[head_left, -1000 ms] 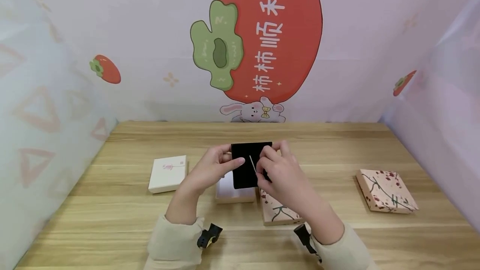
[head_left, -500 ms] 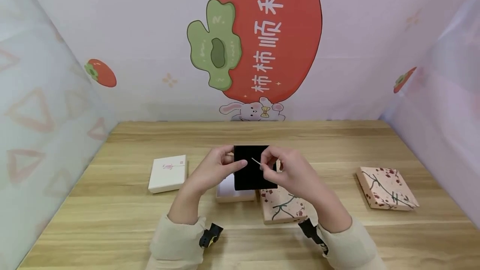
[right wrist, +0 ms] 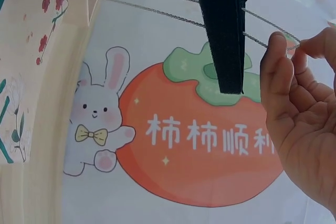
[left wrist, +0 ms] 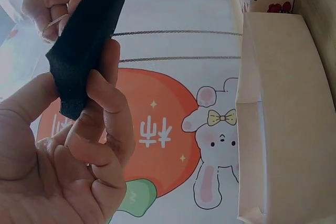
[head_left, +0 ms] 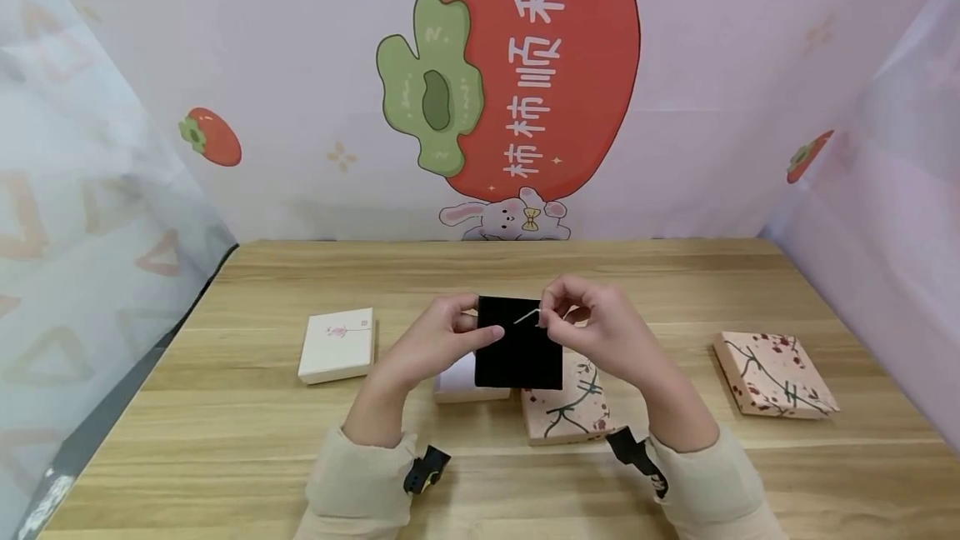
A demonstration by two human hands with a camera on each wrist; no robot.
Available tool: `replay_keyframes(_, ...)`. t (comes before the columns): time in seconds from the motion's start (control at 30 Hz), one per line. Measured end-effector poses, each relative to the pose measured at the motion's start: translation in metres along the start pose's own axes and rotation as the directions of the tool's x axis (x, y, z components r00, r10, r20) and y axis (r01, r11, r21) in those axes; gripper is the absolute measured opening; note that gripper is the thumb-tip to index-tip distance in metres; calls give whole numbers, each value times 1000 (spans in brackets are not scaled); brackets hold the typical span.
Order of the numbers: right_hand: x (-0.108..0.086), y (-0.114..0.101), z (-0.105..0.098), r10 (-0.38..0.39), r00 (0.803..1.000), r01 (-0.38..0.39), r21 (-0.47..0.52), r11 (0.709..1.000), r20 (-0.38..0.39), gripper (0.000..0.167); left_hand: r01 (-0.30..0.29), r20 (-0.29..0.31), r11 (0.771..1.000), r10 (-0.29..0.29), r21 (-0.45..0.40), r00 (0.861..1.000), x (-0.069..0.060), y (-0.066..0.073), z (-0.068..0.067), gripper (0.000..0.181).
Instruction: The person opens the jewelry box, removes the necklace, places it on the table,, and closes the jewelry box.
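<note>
A square black velvety pad [head_left: 517,361] is held up over the table by my left hand [head_left: 442,340], thumb on the front face and fingers behind its left edge. My right hand [head_left: 600,327] pinches a loop of thin chain [head_left: 527,316] at the pad's upper right. In the right wrist view, two strands of the chain [right wrist: 142,7] run past or through the pad and stretch away on its other side. Those strands reach toward the open box [left wrist: 289,129] in the left wrist view. Whether a pendant hangs on them cannot be seen.
Below the pad stands the open pale box [head_left: 472,395], beside a pink blossom-patterned box piece [head_left: 566,415]. A white box [head_left: 337,346] lies to the left. Another blossom-patterned box [head_left: 780,377] is at the right. A printed cloth [head_left: 300,65] surrounds the table.
My right hand has drawn the chain up and to the right, away from the pad's middle. The pad and left hand have shifted slightly right. The boxes stay put.
</note>
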State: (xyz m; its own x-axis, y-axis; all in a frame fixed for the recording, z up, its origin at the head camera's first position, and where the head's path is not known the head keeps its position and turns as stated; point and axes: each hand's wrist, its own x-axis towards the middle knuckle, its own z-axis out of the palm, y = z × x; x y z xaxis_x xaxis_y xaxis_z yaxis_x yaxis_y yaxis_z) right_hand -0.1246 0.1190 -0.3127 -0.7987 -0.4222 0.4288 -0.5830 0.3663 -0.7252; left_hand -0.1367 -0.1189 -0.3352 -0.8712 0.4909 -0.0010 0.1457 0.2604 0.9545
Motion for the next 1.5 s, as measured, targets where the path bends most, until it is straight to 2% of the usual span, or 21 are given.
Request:
replay_keyframes(0.3,1,-1,0,12,1000,-12,43,999,0,15,12,16,1000,-12,-3,1000,0,2,0,30)
replay_keyframes(0.6,2,-3,-1,10,999,-8,60,998,-45,12,24,27,1000,-24,4,999,0,3,0,30)
replay_keyframes(1.0,0,-6,-7,-70,992,80,106,991,-101,14,48,25,999,-48,2,999,1,-1,0,30)
replay_keyframes(1.4,-1,-10,-8,-139,977,160,119,980,-162,16,66,24,998,-66,16,998,3,-4,0,30)
replay_keyframes(1.5,-1,-11,-7,-145,974,167,120,979,-172,16,56,34,998,-56,19,998,3,-6,1,30)
